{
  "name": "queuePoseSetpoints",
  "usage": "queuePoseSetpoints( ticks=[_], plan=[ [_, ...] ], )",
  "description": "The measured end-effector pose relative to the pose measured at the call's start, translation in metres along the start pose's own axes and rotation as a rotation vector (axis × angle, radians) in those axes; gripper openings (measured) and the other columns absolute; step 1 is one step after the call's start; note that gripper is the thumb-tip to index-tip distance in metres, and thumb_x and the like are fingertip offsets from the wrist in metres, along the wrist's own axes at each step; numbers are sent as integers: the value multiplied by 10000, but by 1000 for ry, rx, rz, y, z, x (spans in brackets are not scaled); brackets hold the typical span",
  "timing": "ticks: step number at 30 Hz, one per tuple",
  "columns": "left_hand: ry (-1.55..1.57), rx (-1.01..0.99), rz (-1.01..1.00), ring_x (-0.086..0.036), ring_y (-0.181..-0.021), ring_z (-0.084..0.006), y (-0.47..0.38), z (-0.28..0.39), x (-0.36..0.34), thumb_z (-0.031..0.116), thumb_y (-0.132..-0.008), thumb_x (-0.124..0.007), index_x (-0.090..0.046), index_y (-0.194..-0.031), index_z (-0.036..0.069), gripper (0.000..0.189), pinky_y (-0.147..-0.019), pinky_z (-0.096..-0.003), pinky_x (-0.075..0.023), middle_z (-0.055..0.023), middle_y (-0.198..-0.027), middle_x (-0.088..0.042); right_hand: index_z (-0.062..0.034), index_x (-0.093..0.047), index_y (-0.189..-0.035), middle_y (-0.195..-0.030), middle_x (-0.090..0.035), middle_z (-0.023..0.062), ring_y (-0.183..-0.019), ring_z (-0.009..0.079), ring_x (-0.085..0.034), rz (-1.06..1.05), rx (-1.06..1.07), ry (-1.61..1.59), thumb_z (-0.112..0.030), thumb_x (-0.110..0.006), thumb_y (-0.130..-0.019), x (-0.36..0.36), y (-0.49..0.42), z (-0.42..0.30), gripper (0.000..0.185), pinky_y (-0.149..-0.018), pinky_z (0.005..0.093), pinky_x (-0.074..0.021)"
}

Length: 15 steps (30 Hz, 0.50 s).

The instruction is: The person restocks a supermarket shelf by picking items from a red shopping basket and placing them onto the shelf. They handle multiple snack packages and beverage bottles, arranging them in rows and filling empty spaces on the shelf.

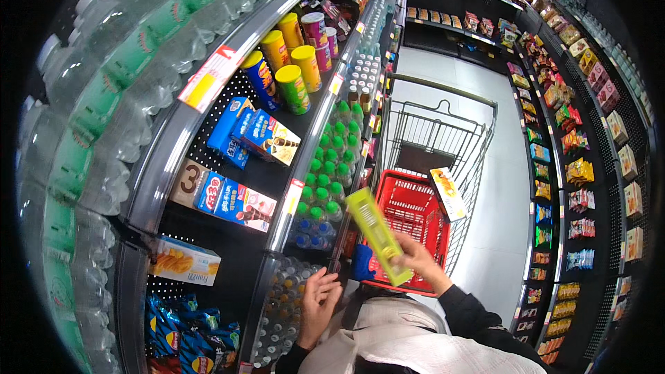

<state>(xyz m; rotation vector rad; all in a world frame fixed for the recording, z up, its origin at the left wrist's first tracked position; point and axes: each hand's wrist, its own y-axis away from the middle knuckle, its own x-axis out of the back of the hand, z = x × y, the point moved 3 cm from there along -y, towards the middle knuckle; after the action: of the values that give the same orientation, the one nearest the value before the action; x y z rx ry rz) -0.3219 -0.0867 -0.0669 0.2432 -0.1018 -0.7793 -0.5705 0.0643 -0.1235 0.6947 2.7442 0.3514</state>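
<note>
My right hand (417, 258) grips the lower end of a long yellow-green box (375, 234), slightly blurred, held tilted over the near left part of a red plastic basket (443, 239). That basket sits at the near end of a wire shopping cart (441, 94). A white box with a picture of orange-brown food (448, 195) leans across the basket's right rim. My left hand (319, 298) holds nothing; its fingers are apart, beside the left shelf's edge and above bottles with orange and white caps (283, 301). A blue object (364, 263) lies at the basket's near left corner.
On the left shelf stand blue biscuit boxes (239, 202), a white and blue box (185, 261), chip canisters (292, 88) and blue chip bags (192, 335). Green-capped bottles (329, 169) stand lower down. Large water bottles (98, 109) line the upper left. Snack shelves (553, 166) run along the right.
</note>
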Motion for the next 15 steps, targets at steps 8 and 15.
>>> queuePoseSetpoints(
  ticks=[8, 15],
  plan=[
    [122, -108, 155, -649, -1134, -236, 18, 9, 15, 180, -950, -770, -420, -1386, -67, 612, -905, -352, -558, -196, -1287, -606, -66, -473, -1512, -1292, -566, 194, -1168, 347, -525, -104, 644, 761, -363, -914, -712, -145, 10, -49, 960, -1012, 427, -451],
    [156, -149, 242, -648, -1136, -196, 57, 14, 64, 84, -939, -744, -440, -1405, -13, 565, -953, -337, -525, -149, -1258, -645, -29, -467, -1512, -1337, -613, 125, -1208, 202, -570, -410, 118, 296, -292, -759, -963, -170, -17, -36, 676, -1030, 343, -464]
  ],
)
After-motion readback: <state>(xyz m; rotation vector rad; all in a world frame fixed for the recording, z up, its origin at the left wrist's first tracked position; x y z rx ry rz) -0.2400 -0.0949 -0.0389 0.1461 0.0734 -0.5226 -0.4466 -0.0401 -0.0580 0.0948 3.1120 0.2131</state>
